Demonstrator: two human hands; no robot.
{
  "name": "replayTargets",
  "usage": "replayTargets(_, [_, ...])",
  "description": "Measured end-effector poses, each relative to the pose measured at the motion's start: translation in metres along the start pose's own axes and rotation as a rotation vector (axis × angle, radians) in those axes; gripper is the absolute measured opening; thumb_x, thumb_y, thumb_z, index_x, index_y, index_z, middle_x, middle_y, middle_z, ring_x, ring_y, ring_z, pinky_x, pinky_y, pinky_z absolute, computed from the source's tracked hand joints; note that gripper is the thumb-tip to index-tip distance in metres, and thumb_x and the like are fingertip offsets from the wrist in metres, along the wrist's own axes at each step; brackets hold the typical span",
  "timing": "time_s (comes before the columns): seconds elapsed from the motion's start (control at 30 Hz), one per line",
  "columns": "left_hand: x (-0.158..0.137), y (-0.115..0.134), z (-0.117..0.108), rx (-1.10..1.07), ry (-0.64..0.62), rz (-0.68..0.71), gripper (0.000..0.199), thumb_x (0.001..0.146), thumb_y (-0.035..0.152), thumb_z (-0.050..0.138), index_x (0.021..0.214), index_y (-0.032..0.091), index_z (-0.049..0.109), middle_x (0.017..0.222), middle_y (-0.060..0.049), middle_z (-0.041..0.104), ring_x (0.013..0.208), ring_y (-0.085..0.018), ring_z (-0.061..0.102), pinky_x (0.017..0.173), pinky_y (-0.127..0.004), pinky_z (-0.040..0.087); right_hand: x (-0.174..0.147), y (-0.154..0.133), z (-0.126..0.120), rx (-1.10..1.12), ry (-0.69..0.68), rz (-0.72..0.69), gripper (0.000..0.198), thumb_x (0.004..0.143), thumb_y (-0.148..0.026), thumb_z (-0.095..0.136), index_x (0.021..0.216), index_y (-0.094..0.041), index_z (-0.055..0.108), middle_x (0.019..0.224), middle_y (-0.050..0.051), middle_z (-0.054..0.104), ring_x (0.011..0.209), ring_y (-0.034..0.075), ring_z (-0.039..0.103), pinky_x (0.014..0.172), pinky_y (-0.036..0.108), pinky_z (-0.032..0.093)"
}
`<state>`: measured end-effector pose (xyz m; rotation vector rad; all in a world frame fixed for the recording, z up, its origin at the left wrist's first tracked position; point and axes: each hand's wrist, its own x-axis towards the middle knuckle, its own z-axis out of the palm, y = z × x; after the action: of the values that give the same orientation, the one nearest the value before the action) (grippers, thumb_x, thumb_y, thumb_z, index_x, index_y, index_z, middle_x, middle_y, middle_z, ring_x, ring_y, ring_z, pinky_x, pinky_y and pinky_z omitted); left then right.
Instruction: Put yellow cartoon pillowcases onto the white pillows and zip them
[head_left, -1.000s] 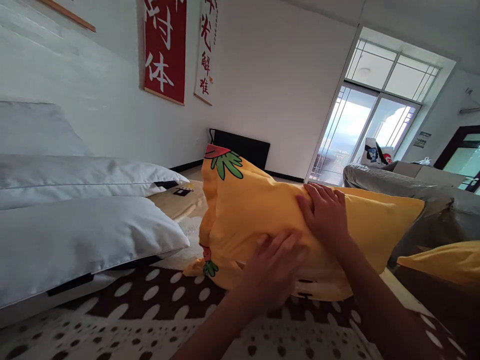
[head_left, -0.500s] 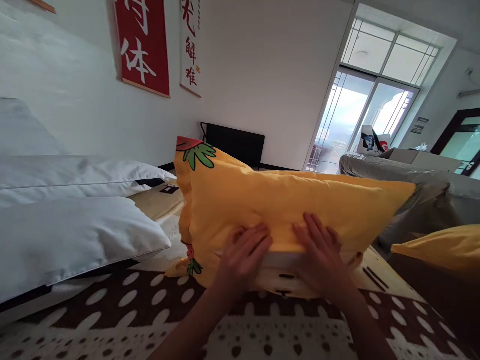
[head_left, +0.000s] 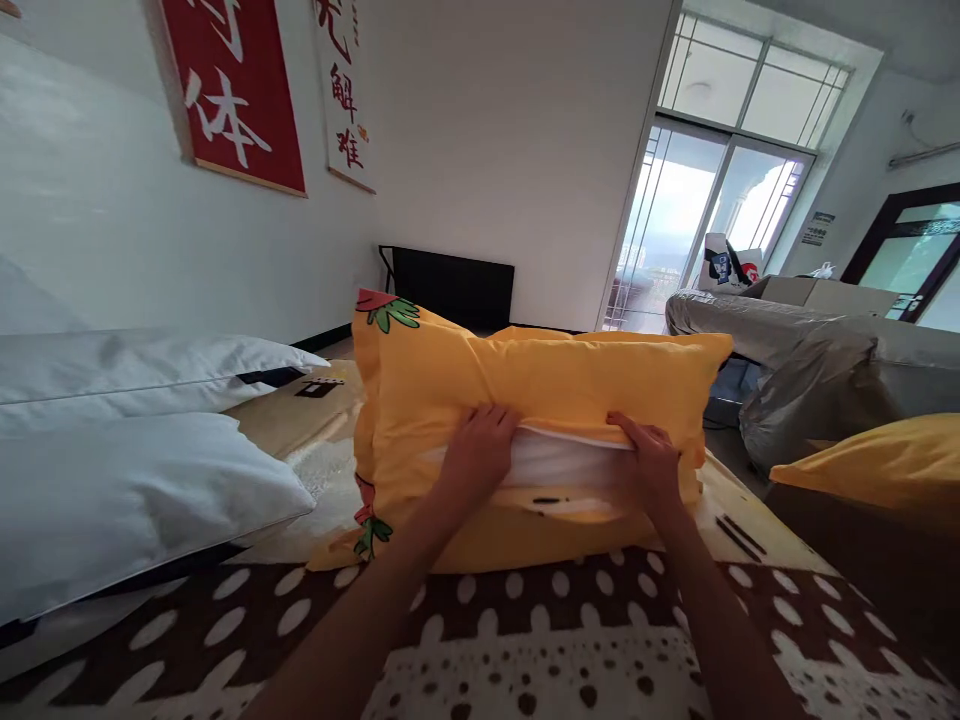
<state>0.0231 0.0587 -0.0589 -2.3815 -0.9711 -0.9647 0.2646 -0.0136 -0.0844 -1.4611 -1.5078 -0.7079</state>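
A yellow pillowcase [head_left: 577, 380] with red and green prints at its left edge stands in front of me, filled out. A slit in its near side gapes, and a white pillow [head_left: 566, 460] shows inside. My left hand [head_left: 480, 445] is closed on the slit's upper edge at the left, fingers curled over the cloth. My right hand [head_left: 651, 460] grips the same edge at the right, with its index finger stretched along it. Below the slit lies the lower yellow flap, which has a small dark mark.
White pillows [head_left: 142, 500] are stacked on the left. Underneath is a brown and cream dotted blanket [head_left: 525, 640]. Another yellow pillowcase [head_left: 877, 470] lies at the right, near a plastic-covered sofa [head_left: 810, 340]. A black panel [head_left: 454, 290] leans against the back wall.
Both hands have closed on the slit's upper edge and lifted it, so the opening is wider and more white shows. The pillowcase's right corner has drawn in to the left.
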Motion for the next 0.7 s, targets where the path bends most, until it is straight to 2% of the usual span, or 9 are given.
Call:
replayTargets(0.07, [0.014,-0.009,0.008,0.012,-0.039,-0.03,0.019,0.086,0.01,0.041,0.085,0.015,0.059,0.086,-0.008,0.063,0.086,-0.025,0.056,0.076,-0.037,0.04,0.007,-0.001,0.013,-0.009,-0.041,0.054,0.047,0.063,-0.008,0.038,0.097,-0.021,0.068,0.088,0.003,0.073,0.08,0.018,0.064,0.08,0.031,0.044])
replayTargets(0.13, [0.019,-0.016,0.016,0.017,-0.037,-0.043,0.019,0.085,0.009,0.041,0.087,0.015,0.059,0.087,-0.009,0.062,0.086,-0.026,0.055,0.077,-0.038,0.04,0.008,-0.002,0.025,0.005,-0.026,0.086,0.045,0.064,-0.009,0.038,0.095,-0.02,0.069,0.084,0.004,0.073,0.077,0.018,0.063,0.078,0.031,0.044])
replayTargets(0.33, [0.002,-0.035,0.053,-0.036,-0.029,-0.094,0.015,0.086,0.014,0.042,0.09,0.015,0.057,0.09,-0.008,0.061,0.088,-0.022,0.053,0.081,-0.035,0.041,-0.009,-0.008,0.048,0.065,0.031,-0.017,0.044,0.065,-0.006,0.038,0.094,-0.019,0.068,0.087,0.004,0.072,0.076,0.018,0.061,0.077,0.032,0.043])
replayTargets(0.43, [-0.003,-0.04,0.061,-0.076,-0.025,-0.111,0.015,0.086,0.014,0.041,0.089,0.016,0.056,0.091,-0.007,0.061,0.088,-0.022,0.053,0.082,-0.034,0.041,-0.012,-0.01,0.055,0.079,0.052,-0.015,0.043,0.065,-0.006,0.038,0.094,-0.019,0.067,0.087,0.004,0.072,0.076,0.018,0.061,0.075,0.032,0.045])
replayTargets(0.53, [-0.007,-0.037,0.049,-0.113,-0.019,-0.109,0.015,0.087,0.015,0.04,0.084,0.017,0.055,0.088,-0.006,0.061,0.086,-0.021,0.053,0.081,-0.034,0.041,-0.011,-0.01,0.055,0.103,0.087,0.006,0.043,0.064,-0.006,0.038,0.094,-0.019,0.067,0.087,0.004,0.072,0.077,0.018,0.062,0.074,0.032,0.046])
replayTargets(0.7, [-0.014,-0.016,0.0,-0.195,-0.043,-0.039,0.015,0.086,0.015,0.039,0.077,0.017,0.051,0.08,-0.005,0.058,0.08,-0.021,0.052,0.074,-0.034,0.042,-0.013,0.009,0.044,0.076,0.212,-0.067,0.04,0.069,-0.006,0.04,0.097,-0.019,0.065,0.101,0.006,0.071,0.096,0.019,0.063,0.086,0.035,0.043])
